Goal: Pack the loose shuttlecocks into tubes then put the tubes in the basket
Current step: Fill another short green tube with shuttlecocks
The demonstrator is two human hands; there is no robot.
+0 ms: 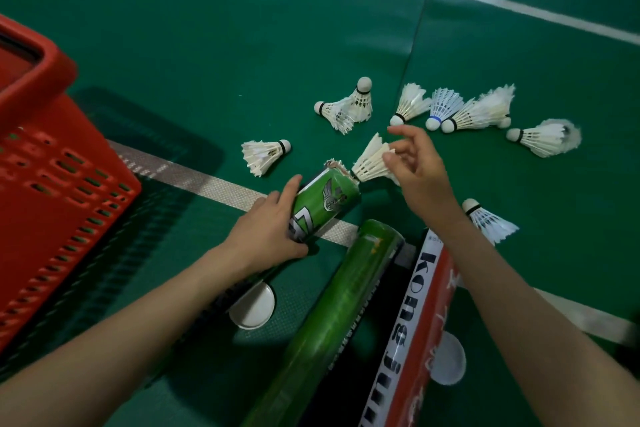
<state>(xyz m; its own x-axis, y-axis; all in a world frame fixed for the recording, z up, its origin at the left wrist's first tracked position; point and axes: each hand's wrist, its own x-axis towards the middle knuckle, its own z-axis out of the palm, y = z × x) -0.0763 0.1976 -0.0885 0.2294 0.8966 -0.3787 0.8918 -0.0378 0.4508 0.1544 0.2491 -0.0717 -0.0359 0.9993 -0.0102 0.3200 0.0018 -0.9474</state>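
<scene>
The red basket (52, 184) is running off the left edge. My left hand (266, 229) is gripping the green tube (325, 204), and my forearm is hiding its lower end. Its long axis is pointing up and right, torn mouth toward the loose shuttlecocks (478, 111). One shuttlecock (372, 163) is sitting cork-first in that mouth, with my right hand (419, 166) pinching its feathers. Bare floor is lying between basket and tube.

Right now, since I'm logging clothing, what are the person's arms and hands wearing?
Nothing visible. The left hand and right hand are bare, no gloves, rings or watch; the left forearm and right forearm are uncovered to the frame edge, no sleeve in view.
</scene>
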